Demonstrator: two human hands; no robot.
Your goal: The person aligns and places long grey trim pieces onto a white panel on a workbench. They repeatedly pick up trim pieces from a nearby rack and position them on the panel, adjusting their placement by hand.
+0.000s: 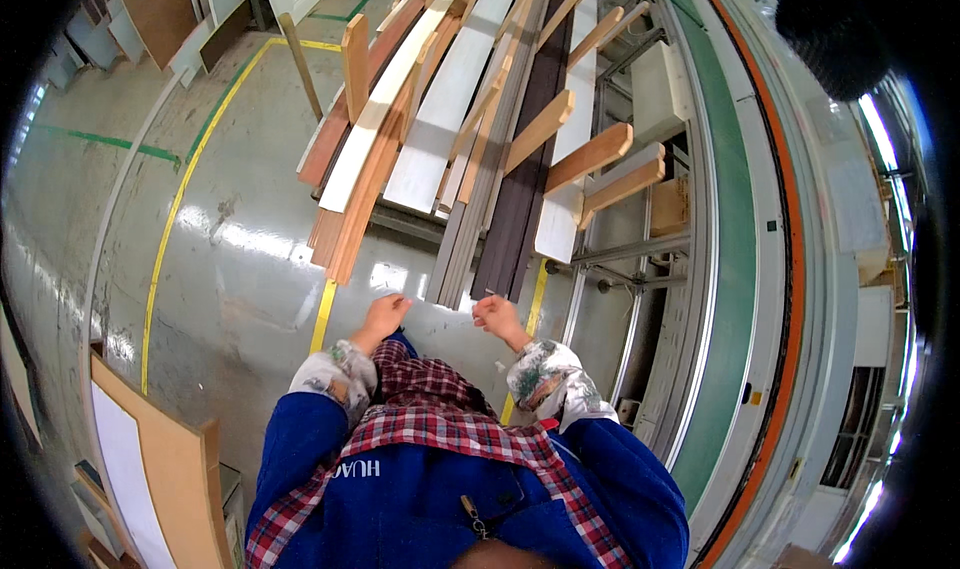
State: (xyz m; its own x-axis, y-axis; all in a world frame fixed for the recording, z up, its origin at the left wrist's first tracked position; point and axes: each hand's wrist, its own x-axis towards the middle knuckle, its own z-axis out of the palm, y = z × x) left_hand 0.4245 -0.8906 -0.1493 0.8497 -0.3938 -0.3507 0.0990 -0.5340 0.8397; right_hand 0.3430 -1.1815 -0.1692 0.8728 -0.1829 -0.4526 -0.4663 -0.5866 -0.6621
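Orange-brown planks [366,205] lie ahead of the person. Left hand [385,318]: half-curled near their ends; from here I cannot tell its grip. Grey strips [456,257]: ends between the hands. Right hand [496,316]: fingers bent, contents unclear, beside dark brown planks [511,244].

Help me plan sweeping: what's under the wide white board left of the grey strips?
Past its near end, a grey crossbar and glossy floor show lower down. The wide white board hides whatever lies directly beneath it.

Left hand [384,319] and right hand [497,318], loosely curled, sit apart ahead of the checked cloth [425,401], forearms [335,377] converging.
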